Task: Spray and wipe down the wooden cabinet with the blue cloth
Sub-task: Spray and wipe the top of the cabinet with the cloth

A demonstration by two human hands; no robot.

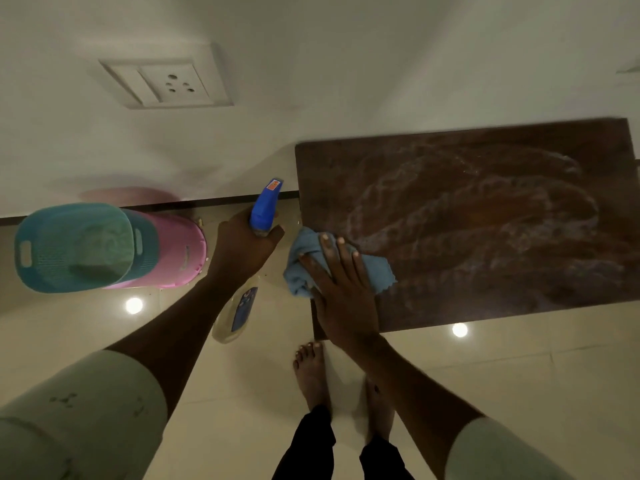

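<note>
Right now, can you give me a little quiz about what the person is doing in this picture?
1. True or false: the left hand holds the spray bottle.
2. What does the right hand press flat on? A) the blue cloth B) a sponge C) a basket
3. Fill in: the wet streaks lie on top of the wooden ____.
Key: 1 true; 2 A; 3 cabinet.
</note>
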